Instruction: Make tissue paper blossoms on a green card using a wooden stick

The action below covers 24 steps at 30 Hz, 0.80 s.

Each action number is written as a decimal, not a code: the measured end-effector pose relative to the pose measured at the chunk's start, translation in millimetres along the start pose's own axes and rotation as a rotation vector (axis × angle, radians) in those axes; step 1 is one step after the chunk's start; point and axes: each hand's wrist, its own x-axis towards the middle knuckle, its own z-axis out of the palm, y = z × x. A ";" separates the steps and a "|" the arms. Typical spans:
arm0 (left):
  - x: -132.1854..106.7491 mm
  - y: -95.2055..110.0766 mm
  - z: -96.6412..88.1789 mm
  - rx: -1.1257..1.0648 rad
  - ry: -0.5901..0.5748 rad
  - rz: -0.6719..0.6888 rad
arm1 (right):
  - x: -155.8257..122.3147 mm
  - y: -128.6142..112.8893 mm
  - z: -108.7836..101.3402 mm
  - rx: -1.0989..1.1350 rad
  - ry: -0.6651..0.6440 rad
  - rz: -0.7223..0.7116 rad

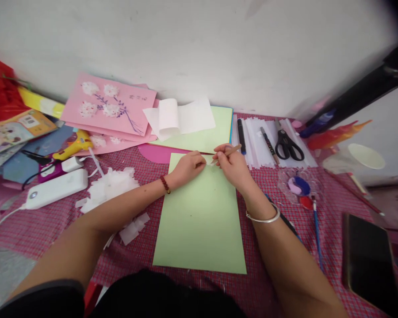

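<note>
A sheet of light green paper (202, 221) lies in front of me on the checked cloth. My left hand (188, 168), with a beaded bracelet at the wrist, rests on its upper edge, the fingers curled in and nothing visible in them. Close beside it, my right hand (231, 165) pinches a light brown pencil (234, 150). The pencil leans up to the right, its lower tip close to the paper near the top edge. Behind both hands is another green sheet (215, 128), partly covered by a curled strip of white paper (195, 117).
Pink cards with white paper flowers (109, 104) lie at back left. Nearer are a yellow glue gun (74, 145), a white power strip (58, 189) and white paper scraps (111, 185). On the right are scissors (288, 145), a marker (241, 136), a paint palette (287, 194) and a phone (368, 260).
</note>
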 end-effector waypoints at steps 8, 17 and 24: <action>1.0 0.5 -0.8 -0.061 -0.004 0.028 | 0.6 -10.5 -3.6 0.186 0.080 0.018; 0.1 -1.3 0.2 -0.085 0.008 0.059 | 4.4 -9.9 5.3 0.093 0.009 -0.003; 1.2 -4.9 3.3 -0.073 -0.024 0.128 | 4.9 -10.1 6.1 0.009 -0.020 -0.013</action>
